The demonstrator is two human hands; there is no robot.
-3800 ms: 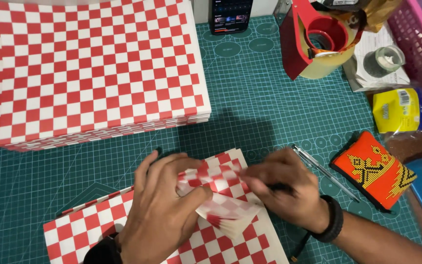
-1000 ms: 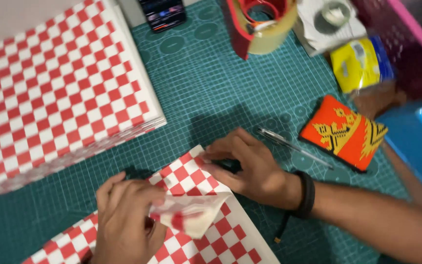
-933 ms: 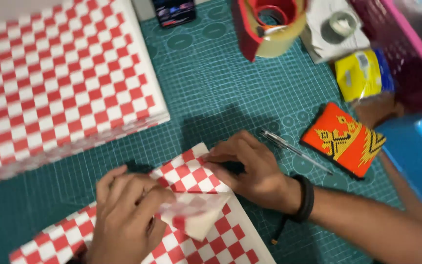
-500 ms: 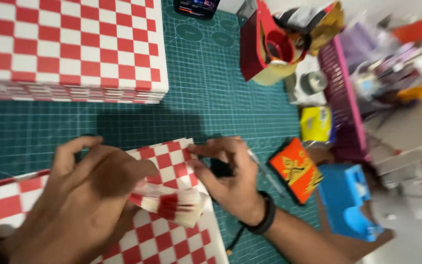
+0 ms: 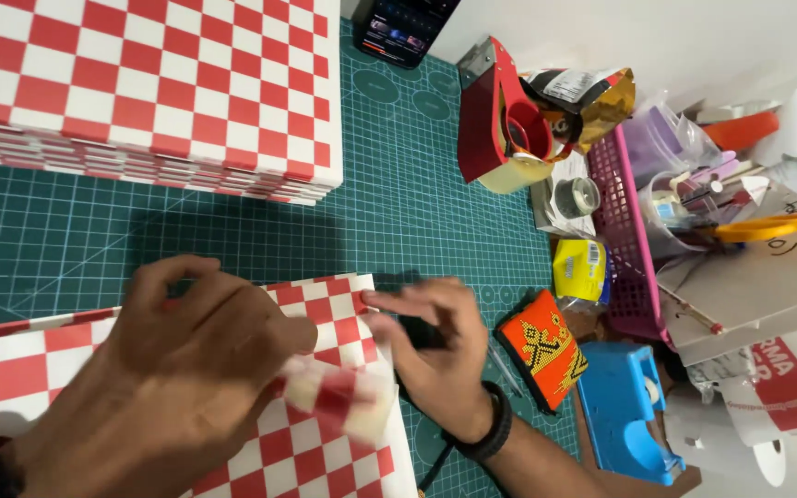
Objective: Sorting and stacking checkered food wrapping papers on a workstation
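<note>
Checked paper wrap (image 5: pixel 339 406) pinched by left hand (image 5: pixel 172 369).
Right hand (image 5: pixel 435 355), at three o'clock, is pressed fingers-spread on the checked sheet (image 5: pixel 325 314).

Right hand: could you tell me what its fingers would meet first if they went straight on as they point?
The right hand points left, fingertips at the checkered sheet's corner; probably the left hand next, though depth is unclear.

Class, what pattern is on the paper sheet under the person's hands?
Red and white checks cover the paper sheet; the head view shows it.
</note>
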